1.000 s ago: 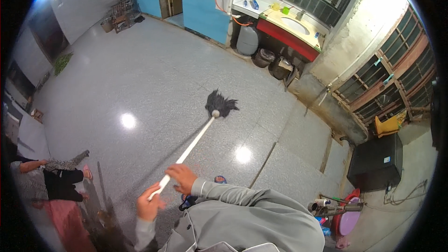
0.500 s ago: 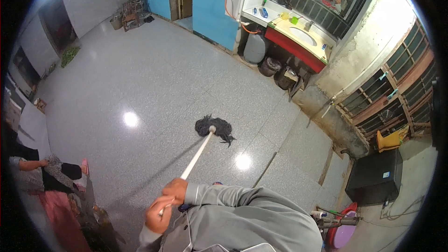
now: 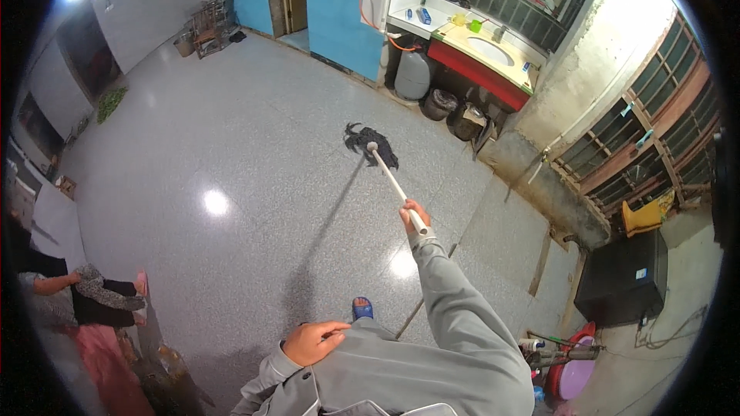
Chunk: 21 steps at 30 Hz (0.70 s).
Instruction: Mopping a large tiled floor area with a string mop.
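Note:
A mop with a dark, stringy head (image 3: 384, 152) rests on the grey speckled floor (image 3: 231, 139). Its white handle (image 3: 391, 179) slants back toward me. Near the handle's upper end, my right hand (image 3: 415, 218) is wrapped round it with the arm stretched forward. My left hand (image 3: 314, 342) is off the handle, low in front of my grey jacket (image 3: 401, 374), its fingers stretched out and holding nothing. A blue slipper (image 3: 362, 308) on my foot shows just beyond the jacket.
A red-fronted sink counter (image 3: 479, 77) stands at the back right, with a grey gas cylinder (image 3: 412, 75) and black bins (image 3: 466, 122) below. A black cabinet (image 3: 623, 276) is at right. Another person (image 3: 96, 289) sits at left. Greens (image 3: 112, 104) lie far left.
My left hand has let go of the mop handle and drawn back to my body. My right arm has reached out, and the mop head has moved farther away and slightly right.

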{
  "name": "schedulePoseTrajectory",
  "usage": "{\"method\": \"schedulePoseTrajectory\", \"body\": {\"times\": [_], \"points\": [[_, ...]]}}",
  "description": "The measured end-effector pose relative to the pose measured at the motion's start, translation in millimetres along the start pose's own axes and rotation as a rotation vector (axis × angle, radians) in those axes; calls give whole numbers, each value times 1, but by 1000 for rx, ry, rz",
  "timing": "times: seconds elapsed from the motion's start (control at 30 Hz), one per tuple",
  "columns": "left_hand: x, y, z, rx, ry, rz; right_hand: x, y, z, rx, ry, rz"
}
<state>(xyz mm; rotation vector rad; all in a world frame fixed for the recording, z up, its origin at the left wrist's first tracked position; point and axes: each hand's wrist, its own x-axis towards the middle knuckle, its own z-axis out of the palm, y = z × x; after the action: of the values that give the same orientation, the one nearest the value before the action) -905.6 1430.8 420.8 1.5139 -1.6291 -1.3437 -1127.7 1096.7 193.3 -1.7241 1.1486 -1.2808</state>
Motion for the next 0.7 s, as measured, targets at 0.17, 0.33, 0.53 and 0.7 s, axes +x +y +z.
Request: {"method": "schedulePoseTrajectory", "body": {"times": [0.17,0.33,0.53,0.7], "points": [[10,-1,4,-27,58,101,-86,-122,38,-72,-271,-272],[20,10,-3,-339,211,192,-159,-247,9,66,-171,-347],[46,2,8,-503,265,121,-160,-303,-42,340,128,-275],[52,3,14,-466,-14,157,-155,-263,-65,446,312,-314]]}}
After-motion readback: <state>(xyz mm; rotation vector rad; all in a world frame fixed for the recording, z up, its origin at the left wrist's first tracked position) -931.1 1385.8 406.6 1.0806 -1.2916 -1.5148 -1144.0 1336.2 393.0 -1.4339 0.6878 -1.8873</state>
